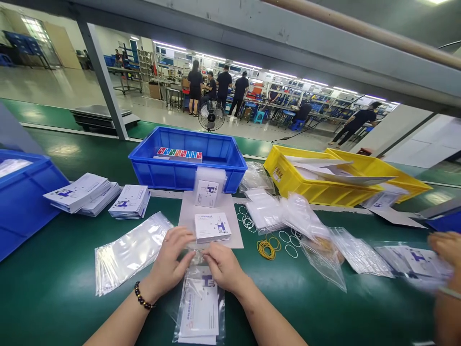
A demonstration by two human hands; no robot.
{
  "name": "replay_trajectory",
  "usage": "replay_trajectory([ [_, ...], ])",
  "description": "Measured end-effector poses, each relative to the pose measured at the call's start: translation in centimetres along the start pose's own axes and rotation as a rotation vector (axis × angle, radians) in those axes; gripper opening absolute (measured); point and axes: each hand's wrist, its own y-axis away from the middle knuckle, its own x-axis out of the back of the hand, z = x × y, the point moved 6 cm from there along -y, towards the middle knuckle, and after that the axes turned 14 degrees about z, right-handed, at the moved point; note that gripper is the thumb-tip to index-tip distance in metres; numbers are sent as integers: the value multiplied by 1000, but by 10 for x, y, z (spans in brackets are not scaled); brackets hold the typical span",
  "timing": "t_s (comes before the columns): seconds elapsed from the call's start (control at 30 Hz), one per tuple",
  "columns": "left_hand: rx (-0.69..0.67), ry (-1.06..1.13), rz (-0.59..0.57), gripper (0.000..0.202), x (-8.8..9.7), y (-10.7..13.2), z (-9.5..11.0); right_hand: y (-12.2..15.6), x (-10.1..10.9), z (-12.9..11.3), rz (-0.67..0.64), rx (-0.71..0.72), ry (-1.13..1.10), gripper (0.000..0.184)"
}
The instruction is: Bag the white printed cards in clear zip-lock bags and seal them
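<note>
A clear plastic bag (200, 307) with white printed leaflets inside lies on the green table in front of me. My left hand (171, 262) and my right hand (223, 265) both pinch the bag's far, open end, fingers closed on the plastic. A beaded bracelet sits on my left wrist. Just beyond my hands a small stack of white leaflets (212, 226) rests on a grey sheet (187, 211). A pile of empty clear bags (127, 252) lies to the left of my left hand.
Blue bin (187, 170) behind the sheet, with a card leaning on it; another blue bin (21, 202) far left; yellow bins (313, 185) at right. Leaflet stacks (81, 192) at left. Rubber bands (266, 247) and loose bags (298, 218) at right. Another person's hand (446, 250) at the right edge.
</note>
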Motion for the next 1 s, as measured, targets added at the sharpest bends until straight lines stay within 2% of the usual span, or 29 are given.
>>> replay_trajectory([
  [0.03,-108,-42,-66,17,-2,1,6,-1,3,2,-25,-34,-42,22],
  [0.1,-165,-111,-214,13,-7,5,7,-1,7,7,-82,-114,-104,20],
  [0.23,0,-183,-310,18,-5,4,-6,-1,13,16,-170,-203,-162,25],
  [0.3,64,-161,-350,19,-5,4,-10,-3,18,20,-99,-169,-163,22],
  [0.37,110,-123,-393,21,-7,5,-11,-6,24,29,58,-159,-89,17],
  [0.43,147,-88,-428,22,-10,6,-11,-6,27,46,181,-243,29,24],
  [0.53,199,-54,-452,23,-13,8,-11,0,23,79,197,-511,83,41],
  [0.63,242,-38,-450,23,-15,8,-12,5,20,99,231,-676,-59,55],
  [0.8,335,-65,-455,33,-20,12,-20,7,25,107,398,-725,-370,61],
  [0.9,374,-98,-444,59,-24,15,-28,8,26,108,427,-734,-373,60],
  [1.0,369,-153,-482,64,-31,18,-31,8,25,107,399,-750,-302,57],
])
